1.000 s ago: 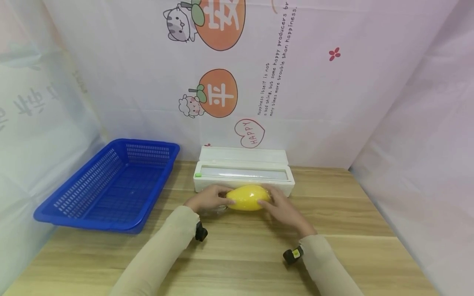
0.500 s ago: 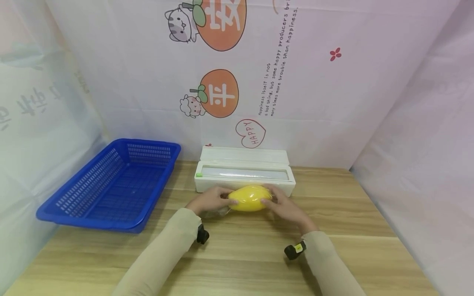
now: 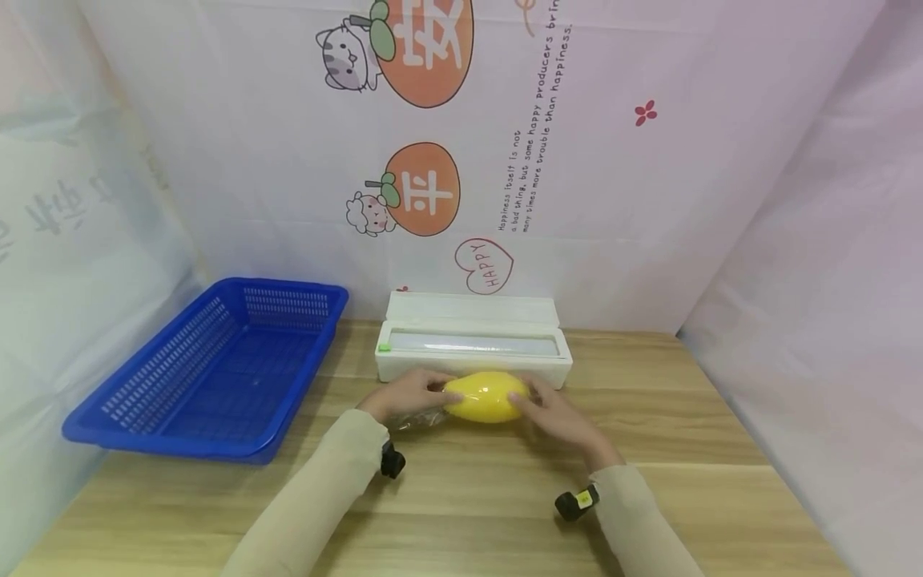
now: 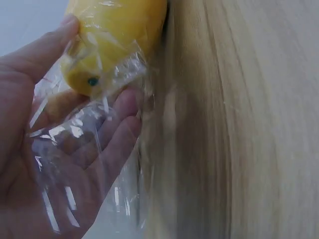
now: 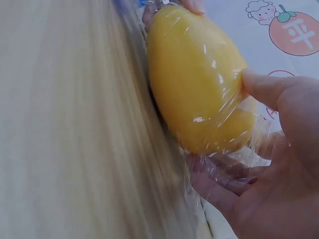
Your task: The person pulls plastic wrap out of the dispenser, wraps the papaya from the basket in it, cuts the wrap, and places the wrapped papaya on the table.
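Note:
A smooth yellow mango [image 3: 486, 397], wrapped in clear plastic film, lies on its side between my two hands, low over the tabletop. My left hand [image 3: 411, 394] grips its left end, thumb in front and fingers behind. Loose cling film [image 4: 75, 144] trails from that end across the left palm and fingers in the left wrist view. At the other end, my right hand [image 3: 558, 413] holds the mango with the thumb on its near side. More film [image 5: 264, 139] bunches over the right fingers in the right wrist view. The fingertips behind the fruit are partly hidden.
Just behind the hands stands a white cling film box [image 3: 472, 369] with its lid raised and a roll inside. A blue plastic basket [image 3: 263, 449] sits at the left of the wooden table [image 3: 461, 513]. Printed white cloth [image 3: 613, 200] encloses the back and sides.
Both hands keep their hold on the mango at nearly the same spot. Loose film shows a little more beside the left hand. The whole head view has shifted slightly.

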A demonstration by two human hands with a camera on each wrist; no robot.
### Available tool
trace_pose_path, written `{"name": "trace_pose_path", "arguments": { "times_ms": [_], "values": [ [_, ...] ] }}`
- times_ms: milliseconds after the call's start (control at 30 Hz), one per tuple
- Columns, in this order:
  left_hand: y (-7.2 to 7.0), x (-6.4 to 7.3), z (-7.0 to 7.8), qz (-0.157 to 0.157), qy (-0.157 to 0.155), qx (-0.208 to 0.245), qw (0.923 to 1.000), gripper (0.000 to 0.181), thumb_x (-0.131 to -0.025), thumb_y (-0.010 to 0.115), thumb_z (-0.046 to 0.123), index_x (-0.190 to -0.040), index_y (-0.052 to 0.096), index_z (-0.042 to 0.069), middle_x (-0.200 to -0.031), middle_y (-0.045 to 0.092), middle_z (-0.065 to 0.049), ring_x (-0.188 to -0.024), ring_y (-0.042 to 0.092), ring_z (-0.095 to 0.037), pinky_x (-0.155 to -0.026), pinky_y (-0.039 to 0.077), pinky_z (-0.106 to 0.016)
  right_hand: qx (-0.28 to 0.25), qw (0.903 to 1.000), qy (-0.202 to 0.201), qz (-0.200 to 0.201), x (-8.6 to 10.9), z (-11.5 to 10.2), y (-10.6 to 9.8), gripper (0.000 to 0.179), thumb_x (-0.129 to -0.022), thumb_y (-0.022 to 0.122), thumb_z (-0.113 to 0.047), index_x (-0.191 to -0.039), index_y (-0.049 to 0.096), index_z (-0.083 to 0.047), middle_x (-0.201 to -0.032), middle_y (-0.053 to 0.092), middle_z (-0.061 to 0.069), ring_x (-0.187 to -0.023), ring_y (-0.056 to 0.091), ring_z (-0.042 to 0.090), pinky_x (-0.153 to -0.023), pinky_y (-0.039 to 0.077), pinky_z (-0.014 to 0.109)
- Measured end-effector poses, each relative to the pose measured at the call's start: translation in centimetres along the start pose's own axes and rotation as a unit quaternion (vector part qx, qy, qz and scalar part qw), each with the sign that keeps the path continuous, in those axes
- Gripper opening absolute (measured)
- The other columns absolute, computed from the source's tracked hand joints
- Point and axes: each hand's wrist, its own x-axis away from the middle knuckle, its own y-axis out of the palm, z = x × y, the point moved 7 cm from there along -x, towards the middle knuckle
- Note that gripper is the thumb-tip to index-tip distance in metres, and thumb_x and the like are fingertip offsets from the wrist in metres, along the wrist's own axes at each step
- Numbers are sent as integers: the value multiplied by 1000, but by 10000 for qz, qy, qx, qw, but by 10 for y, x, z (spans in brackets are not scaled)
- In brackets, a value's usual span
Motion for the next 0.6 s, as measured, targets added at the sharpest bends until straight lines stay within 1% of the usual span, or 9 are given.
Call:
{"name": "trace_pose_path", "arguments": {
  "times_ms": [33,67,133,200,233,333,400,467,600],
  "values": [
    [0,2,1,-50,5,21,10000,53,-94,64,52,-136,63,19,-117,69,6,-102,62,-13,-94,50,-39,41,10000,-14,-40,2,-1,1,50,-106,53,-31,-147,43,-6,-130,54,17,-94,60,38,-87,49,51],
    [1,4,2,-113,14,65,9999,53,-94,65,52,-136,63,19,-111,70,4,-97,63,-14,-90,52,-40,62,10000,6,-73,4,-1,1,50,-106,52,-31,-148,43,-5,-133,52,19,-96,60,39,-89,49,51],
    [3,9,4,-241,42,78,9997,54,-94,66,50,-136,63,17,-105,70,3,-92,63,-15,-83,54,-38,143,9998,88,-109,9,-1,2,50,-105,52,-34,-146,46,-6,-137,53,18,-112,57,36,-97,45,53],
    [5,15,5,-372,21,157,9992,55,-93,68,48,-136,61,15,-103,68,0,-91,63,-17,-80,54,-38,189,9994,267,-140,14,1,2,52,-104,54,-39,-145,49,-7,-142,51,17,-126,49,34,-105,39,55],
    [5,18,6,-436,19,171,9989,54,-93,69,47,-135,60,14,-102,68,-1,-90,63,-18,-79,55,-39,212,9991,331,-162,16,1,2,53,-103,54,-41,-145,49,-7,-143,51,16,-130,47,35,-107,38,56],
    [7,26,6,-606,-38,146,9980,53,-91,73,45,-133,57,16,-107,66,-1,-95,62,-18,-84,53,-39,226,9982,456,-303,21,1,4,53,-102,55,-43,-143,51,-10,-136,56,13,-123,52,32,-101,44,53],
    [9,31,7,-723,-62,96,9973,55,-88,76,43,-132,57,17,-108,66,0,-96,63,-16,-86,53,-38,282,9979,413,-420,23,-2,5,52,-103,55,-42,-142,51,-9,-129,58,13,-115,56,30,-94,49,50],
    [10,35,7,-834,-83,-22,9965,57,-86,79,43,-133,57,17,-109,67,1,-97,62,-15,-87,53,-37,322,9972,394,-553,25,-4,6,51,-103,55,-41,-142,51,-8,-126,59,11,-111,57,28,-90,51,46],
    [13,41,11,-985,6,-322,9946,56,-87,76,43,-132,59,16,-117,66,1,-106,61,-15,-93,51,-37,407,9953,475,-736,30,-9,6,57,-102,55,-43,-144,48,-5,-130,59,16,-115,58,32,-92,51,52]
  ]
}}
